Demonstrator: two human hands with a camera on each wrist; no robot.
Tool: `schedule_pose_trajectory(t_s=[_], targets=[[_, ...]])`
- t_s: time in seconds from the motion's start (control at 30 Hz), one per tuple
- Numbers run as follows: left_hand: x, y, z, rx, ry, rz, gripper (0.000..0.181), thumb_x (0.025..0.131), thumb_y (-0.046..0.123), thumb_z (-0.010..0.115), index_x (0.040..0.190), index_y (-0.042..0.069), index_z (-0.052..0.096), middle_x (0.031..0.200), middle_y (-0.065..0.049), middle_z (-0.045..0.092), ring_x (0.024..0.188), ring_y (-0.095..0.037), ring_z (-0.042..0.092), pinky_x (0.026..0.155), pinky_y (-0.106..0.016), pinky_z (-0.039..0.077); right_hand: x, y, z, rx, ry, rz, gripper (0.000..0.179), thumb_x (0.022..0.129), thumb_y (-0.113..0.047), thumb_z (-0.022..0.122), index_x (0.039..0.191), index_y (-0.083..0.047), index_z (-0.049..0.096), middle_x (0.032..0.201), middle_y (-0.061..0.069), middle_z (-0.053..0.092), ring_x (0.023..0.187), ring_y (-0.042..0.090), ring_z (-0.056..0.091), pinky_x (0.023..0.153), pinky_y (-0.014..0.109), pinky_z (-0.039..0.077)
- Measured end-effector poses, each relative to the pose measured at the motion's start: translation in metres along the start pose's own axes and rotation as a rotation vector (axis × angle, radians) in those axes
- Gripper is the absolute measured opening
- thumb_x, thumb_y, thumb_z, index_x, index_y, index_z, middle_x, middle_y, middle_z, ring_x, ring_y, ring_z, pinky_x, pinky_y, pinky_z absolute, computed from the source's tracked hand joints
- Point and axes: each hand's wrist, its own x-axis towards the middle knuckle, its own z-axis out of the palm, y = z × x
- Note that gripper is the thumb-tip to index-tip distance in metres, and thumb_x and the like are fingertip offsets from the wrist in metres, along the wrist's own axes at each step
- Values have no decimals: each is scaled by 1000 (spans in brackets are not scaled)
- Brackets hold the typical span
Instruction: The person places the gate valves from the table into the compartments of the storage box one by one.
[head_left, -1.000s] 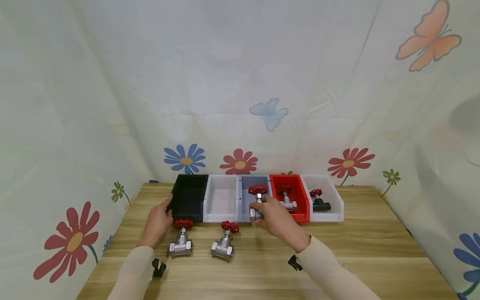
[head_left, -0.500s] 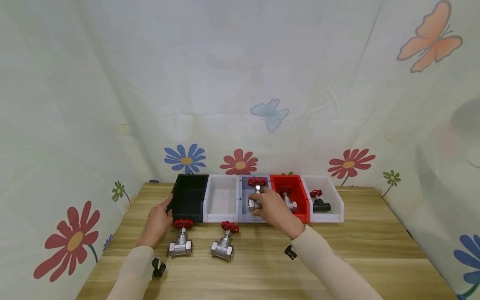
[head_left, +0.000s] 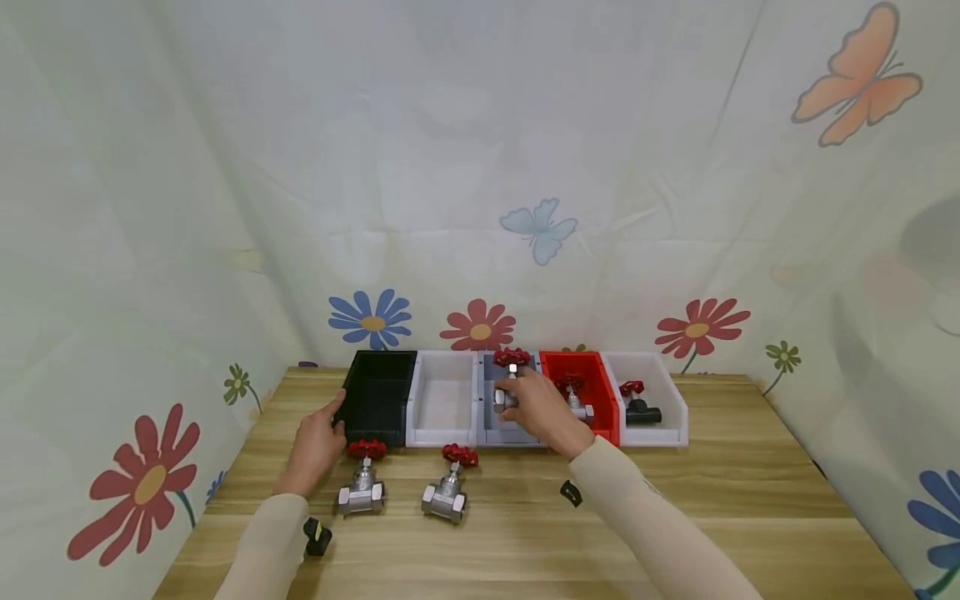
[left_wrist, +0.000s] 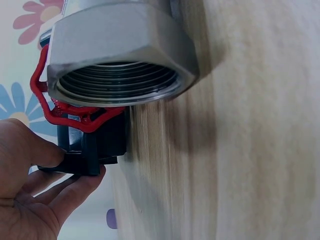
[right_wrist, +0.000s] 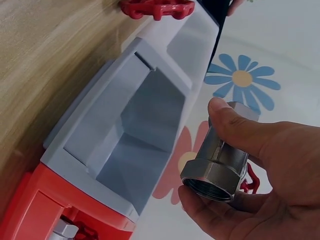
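My right hand (head_left: 542, 407) grips a gate valve (right_wrist: 220, 157) by its metal body, above the grey bin (right_wrist: 117, 132). Its red handwheel (head_left: 512, 357) points up toward the wall in the head view. With thumb and fingers, my left hand (head_left: 313, 442) pinches the side wall of the black bin (left_wrist: 85, 162) at the left end of the row. Two more gate valves stand on the table in front of the bins: one valve (head_left: 362, 492) near the left hand, another valve (head_left: 446, 493) before the white bin (head_left: 444, 400).
The red bin (head_left: 609, 425) holds a metal valve (head_left: 576, 404). In the right-end white bin (head_left: 678, 417) lies a black valve (head_left: 642, 410) with a red handle. The bins stand side by side along the back of the wooden table (head_left: 525, 550), against a flower-printed curtain (head_left: 637, 150).
My right hand has carried the gate valve slightly farther back and left, over the grey bin. The left hand has stayed on the black bin.
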Motion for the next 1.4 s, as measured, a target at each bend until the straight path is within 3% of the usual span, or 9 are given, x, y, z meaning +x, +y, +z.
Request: schedule_pose_trajectory(t_s=[0.2,0.33,0.47,0.57,0.7,0.87,1.23,1.4], targets=[[1,-1,1,1,6,10,56,91,-2,53,146,-1,43,130,-36,54,104,-44,64,86,-57,51,9,2,8,-14,-33,24,53,78,-24,83,128,-15,68,113,8,67,95,21,56,81,35,55],[1,-1,1,-5,12,10,56,90,-1,54,146,-1,44,126,-37,57,88,-34,64,78,-51,52,15,2,13,-25,-60,50,53,79,-23,82,128,-15,67,117,8,69,102,24,57,88,39,54],[1,-2,1,-10,10,8,57,91,-1,55,146,0,44,118,-37,61,70,-24,55,69,-42,48,19,2,20,-21,-86,89,52,80,-21,81,130,-16,66,121,7,69,105,24,57,93,40,53],[0,-2,1,-13,-5,2,57,91,0,54,147,0,43,102,-36,65,61,-21,46,65,-38,43,22,4,25,-16,-92,110,52,81,-20,81,131,-16,66,122,6,69,108,25,57,96,41,53],[0,0,0,-13,-15,-6,57,91,0,54,148,1,42,100,-36,65,62,-21,48,64,-38,44,26,7,32,-28,-90,120,52,81,-18,81,130,-15,66,124,6,69,111,26,58,99,43,51],[0,1,0,-8,-12,-7,58,91,-1,54,148,0,42,117,-38,61,71,-24,55,68,-41,48,30,9,39,-56,-83,109,49,80,-15,81,127,-14,68,121,7,71,111,27,60,100,43,50],[-1,1,1,-6,-20,-37,58,92,0,53,148,2,41,131,-35,54,95,-35,63,83,-51,52,40,13,52,-61,-92,140,41,80,-12,81,120,-13,71,113,8,72,98,24,63,92,42,54],[0,2,0,-3,-30,-31,58,92,0,53,149,1,40,118,-37,61,77,-28,57,72,-44,49,43,14,57,-84,-89,128,33,80,-9,79,112,-11,73,106,7,73,95,24,65,90,43,54]])
